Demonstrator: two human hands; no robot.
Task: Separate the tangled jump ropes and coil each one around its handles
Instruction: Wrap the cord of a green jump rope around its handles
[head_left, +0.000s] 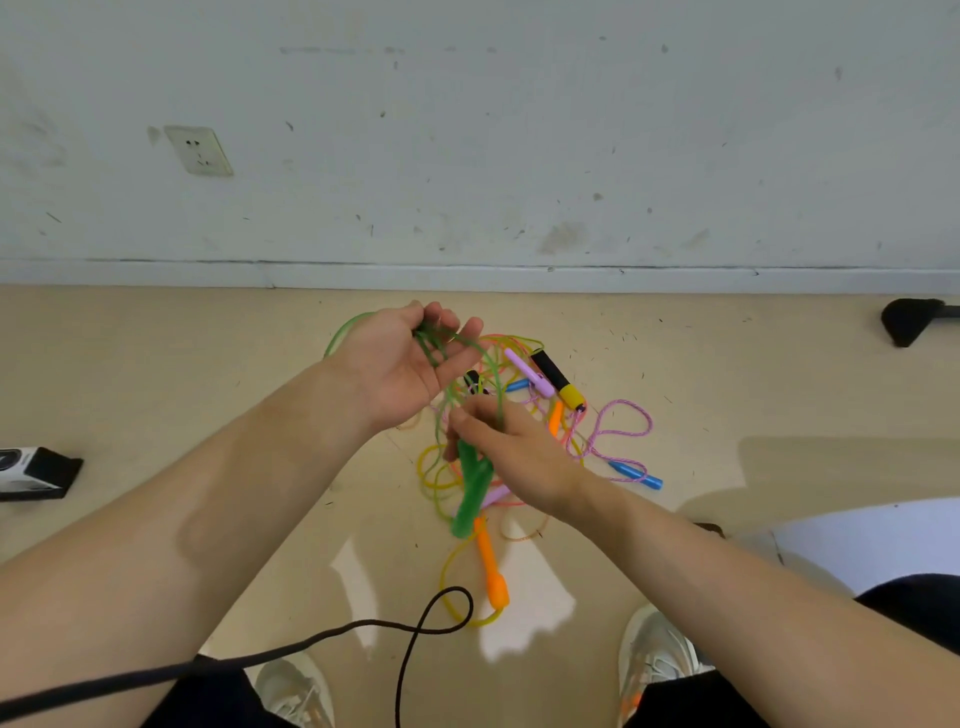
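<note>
My left hand is raised palm up, its fingers curled round loops of the green rope. Just below it, my right hand grips the two green handles, which point down toward the floor. Under both hands a tangle of ropes lies on the floor: an orange handle with a yellow rope, a black and yellow handle, a lilac handle, and blue handles on a pink braided rope.
A black cord loops over the floor near my feet. My two shoes stand at the bottom. A black and white box lies at the left, a dark object by the wall at the right.
</note>
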